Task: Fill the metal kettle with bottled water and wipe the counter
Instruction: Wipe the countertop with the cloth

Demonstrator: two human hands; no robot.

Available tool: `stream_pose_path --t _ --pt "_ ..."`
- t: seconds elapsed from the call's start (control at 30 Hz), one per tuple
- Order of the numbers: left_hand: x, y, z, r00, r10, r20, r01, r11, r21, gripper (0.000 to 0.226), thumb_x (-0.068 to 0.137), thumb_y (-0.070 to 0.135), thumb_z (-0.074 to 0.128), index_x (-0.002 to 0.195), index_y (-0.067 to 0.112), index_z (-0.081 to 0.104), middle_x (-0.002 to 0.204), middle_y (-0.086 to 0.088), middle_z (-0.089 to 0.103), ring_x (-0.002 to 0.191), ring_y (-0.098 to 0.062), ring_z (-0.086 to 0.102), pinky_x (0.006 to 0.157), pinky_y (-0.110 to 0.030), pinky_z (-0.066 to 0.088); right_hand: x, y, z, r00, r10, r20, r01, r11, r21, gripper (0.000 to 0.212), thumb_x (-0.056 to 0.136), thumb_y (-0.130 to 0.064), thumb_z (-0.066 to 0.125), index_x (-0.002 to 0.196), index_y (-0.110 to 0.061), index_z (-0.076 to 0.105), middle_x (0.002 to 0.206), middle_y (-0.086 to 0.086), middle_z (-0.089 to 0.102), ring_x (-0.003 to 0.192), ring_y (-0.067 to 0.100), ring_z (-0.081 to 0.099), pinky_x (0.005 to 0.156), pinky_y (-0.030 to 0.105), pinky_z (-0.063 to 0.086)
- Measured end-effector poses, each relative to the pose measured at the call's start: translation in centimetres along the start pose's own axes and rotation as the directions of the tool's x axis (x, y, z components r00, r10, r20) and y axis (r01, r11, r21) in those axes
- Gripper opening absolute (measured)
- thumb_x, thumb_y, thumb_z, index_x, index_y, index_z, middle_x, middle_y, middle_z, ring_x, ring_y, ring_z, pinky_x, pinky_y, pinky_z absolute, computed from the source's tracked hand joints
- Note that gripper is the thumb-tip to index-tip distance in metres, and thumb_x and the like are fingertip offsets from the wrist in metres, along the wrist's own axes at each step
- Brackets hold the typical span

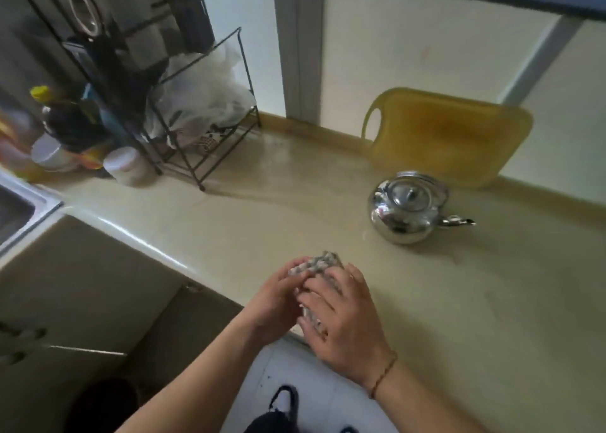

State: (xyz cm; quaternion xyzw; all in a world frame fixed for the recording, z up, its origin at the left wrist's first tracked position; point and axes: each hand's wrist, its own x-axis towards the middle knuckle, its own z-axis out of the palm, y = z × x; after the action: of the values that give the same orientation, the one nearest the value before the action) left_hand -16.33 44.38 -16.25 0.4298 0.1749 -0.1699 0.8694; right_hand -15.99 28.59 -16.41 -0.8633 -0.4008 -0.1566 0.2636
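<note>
A shiny metal kettle (406, 211) stands on the beige counter (269, 216), lid on, spout pointing right. Near the counter's front edge both my hands hold a folded grey-and-white checked cloth (323, 264). My left hand (277, 301) grips the cloth from the left. My right hand (344, 321) lies over it with fingers curled round its near side. The kettle is well beyond my hands, to the right. No water bottle shows in the view.
A yellow cutting board (452, 134) leans against the wall behind the kettle. A black wire rack (200, 105) with plastic bags stands at the back left, beside bottles and jars (70, 128). A sink edge (23, 203) is at far left.
</note>
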Motion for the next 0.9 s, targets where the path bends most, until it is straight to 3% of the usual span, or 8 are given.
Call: stream_pose_path --t 0.07,0.13,0.2,0.3,0.47,0.67,0.8,0.9 --pt "1.4 -1.6 0.1 0.973 0.129 -0.191 -0.018 0.87 0.493 0.012 0.089 0.014 0.063 0.1 0.017 0.061 0.1 -0.011 0.065 0.078 -0.021 0.063 0.068 -0.035 0.055 -2.7 1.5 0.4 0.997 0.054 0.046 -0.051 0.997 -0.059 0.029 0.085 -0.036 0.067 0.107 -0.016 0.072 0.118 0.002 0.068 0.117 0.033 0.052 0.108 0.056 0.035" --pt "2.5 -3.1 -0.7 0.857 0.47 -0.212 -0.003 0.416 0.909 0.017 0.086 0.012 0.066 0.099 0.022 0.061 0.109 -0.001 0.063 0.087 -0.014 0.063 0.077 -0.033 0.055 -5.4 3.0 1.5 0.974 0.182 0.133 -0.169 0.98 -0.102 0.032 0.091 -0.042 0.059 0.111 -0.019 0.07 0.125 0.002 0.066 0.123 0.035 0.052 0.107 0.056 0.035" --pt "3.0 -4.3 -1.2 0.779 0.608 0.157 -0.183 -0.019 0.983 0.019 0.084 0.007 0.066 0.101 0.015 0.065 0.113 0.0 0.061 0.099 -0.016 0.058 0.085 -0.03 0.05 -7.8 3.8 2.7 0.924 0.309 0.227 -0.281 0.948 -0.146 0.036 0.094 -0.043 0.05 0.118 -0.022 0.066 0.137 0.001 0.06 0.135 0.034 0.045 0.108 0.052 0.03" --pt "2.7 -6.2 -2.1 0.733 0.394 0.555 -0.443 -0.343 0.828 0.02 0.084 0.005 0.058 0.1 0.007 0.069 0.111 -0.008 0.067 0.101 -0.025 0.059 0.091 -0.034 0.048 -9.6 3.6 4.3 0.867 0.374 0.329 -0.312 0.923 -0.227 0.045 0.092 -0.038 0.043 0.132 -0.024 0.056 0.151 0.003 0.048 0.145 0.032 0.03 0.11 0.051 0.024" --pt "2.2 -8.6 -3.5 0.817 0.29 0.499 -0.371 -0.4 0.838 0.044 0.092 0.016 0.053 0.134 0.001 0.051 0.146 -0.015 0.044 0.138 -0.028 0.038 0.113 -0.041 0.03 -8.2 3.8 5.2 0.842 0.443 0.308 -0.363 0.887 -0.285 0.053 0.091 -0.034 0.038 0.14 -0.024 0.053 0.154 0.001 0.045 0.145 0.029 0.033 0.11 0.058 0.02" --pt "10.6 -8.0 0.9 0.877 0.245 0.413 -0.309 -0.371 0.876 0.053 0.091 0.02 0.037 0.139 0.0 0.043 0.148 -0.02 0.038 0.139 -0.036 0.033 0.11 -0.05 0.034 -5.5 10.3 4.7 0.813 0.547 0.2 -0.466 0.817 -0.339 0.057 0.087 -0.025 0.039 0.142 -0.017 0.053 0.153 0.0 0.046 0.144 0.025 0.037 0.113 0.055 0.016" --pt "13.9 -10.3 6.7 0.862 0.2 0.466 -0.368 -0.386 0.846 0.055 0.089 0.026 0.037 0.137 0.001 0.047 0.144 -0.02 0.045 0.135 -0.039 0.039 0.11 -0.05 0.034 -7.9 15.5 1.3 0.768 0.628 0.126 -0.55 0.748 -0.372 0.058 0.084 -0.02 0.035 0.137 -0.012 0.058 0.145 0.005 0.055 0.137 0.026 0.046 0.111 0.05 0.016" --pt "13.4 -13.6 11.2 0.845 0.167 0.507 -0.406 -0.417 0.813 0.055 0.089 0.03 0.042 0.137 0.004 0.047 0.144 -0.017 0.045 0.136 -0.036 0.038 0.111 -0.047 0.029 -12.0 17.4 -1.1 0.71 0.702 0.053 -0.636 0.672 -0.38 0.058 0.081 -0.022 0.038 0.134 -0.01 0.059 0.142 0.009 0.058 0.136 0.023 0.038 0.11 0.045 0.017"
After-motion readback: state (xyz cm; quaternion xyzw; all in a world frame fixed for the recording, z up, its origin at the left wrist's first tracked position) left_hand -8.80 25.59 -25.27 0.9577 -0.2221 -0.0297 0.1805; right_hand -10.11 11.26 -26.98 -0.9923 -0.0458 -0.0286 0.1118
